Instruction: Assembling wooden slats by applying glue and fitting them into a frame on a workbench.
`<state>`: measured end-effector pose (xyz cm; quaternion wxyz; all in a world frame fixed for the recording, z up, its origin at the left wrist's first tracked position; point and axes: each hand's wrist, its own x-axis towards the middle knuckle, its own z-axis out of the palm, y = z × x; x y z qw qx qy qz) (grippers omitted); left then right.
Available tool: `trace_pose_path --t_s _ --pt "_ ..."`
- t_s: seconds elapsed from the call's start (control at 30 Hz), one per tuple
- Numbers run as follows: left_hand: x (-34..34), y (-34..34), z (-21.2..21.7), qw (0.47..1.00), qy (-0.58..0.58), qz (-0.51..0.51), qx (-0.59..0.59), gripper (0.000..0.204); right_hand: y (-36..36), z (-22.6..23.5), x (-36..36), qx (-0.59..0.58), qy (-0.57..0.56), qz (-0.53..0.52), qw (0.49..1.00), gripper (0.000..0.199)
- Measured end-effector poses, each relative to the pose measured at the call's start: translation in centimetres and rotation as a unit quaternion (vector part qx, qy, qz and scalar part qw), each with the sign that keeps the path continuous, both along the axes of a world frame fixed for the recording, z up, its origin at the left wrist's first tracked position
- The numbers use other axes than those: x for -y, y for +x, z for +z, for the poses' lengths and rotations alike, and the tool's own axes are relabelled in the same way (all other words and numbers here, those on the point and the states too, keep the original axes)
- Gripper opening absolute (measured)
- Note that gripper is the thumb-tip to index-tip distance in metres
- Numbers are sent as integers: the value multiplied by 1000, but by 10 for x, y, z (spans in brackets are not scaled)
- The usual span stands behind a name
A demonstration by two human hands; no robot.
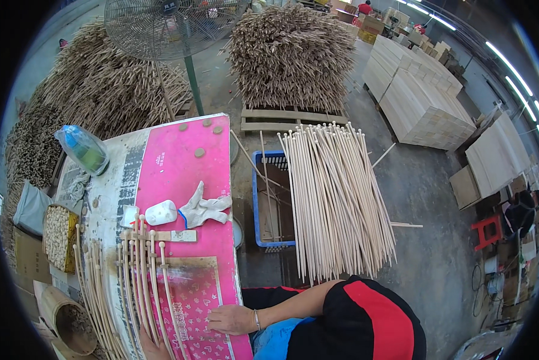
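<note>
My left hand (154, 348) is at the lower edge, partly cut off, its fingers closed around the lower part of a pale wooden stick (151, 294) with a round ball end. Several such sticks lie side by side across a small slotted wooden block (183, 236). My right hand (230, 319), with a bracelet at the wrist, rests on the pink tabletop (224, 282). Its fingers are slightly bent and apart, with nothing visible in them. A ball-ended stick (168, 300) lies just left of it. More sticks (95, 288) lie along the table's left side.
A white glove (203, 207) and a white container (161, 213) lie beyond the block. At left are a box of wooden balls (58, 237) and a round bin (76, 329). Right of the table, a large stick bundle (335, 198) stands beside a blue crate (258, 204). A fan (173, 27) stands ahead.
</note>
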<state>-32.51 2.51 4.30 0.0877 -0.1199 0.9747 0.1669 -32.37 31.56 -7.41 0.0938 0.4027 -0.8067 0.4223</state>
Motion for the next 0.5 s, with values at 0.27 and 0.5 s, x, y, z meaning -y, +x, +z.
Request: trace_pose_path --t_s 0.27,0.5 --pt "27 1 -35 999 -34 -41 -4 73 2 1 -6 6 -4 -10 1000 19" --pt "68 40 -67 983 -10 -41 -179 58 4 3 11 -10 -11 46 999 19"
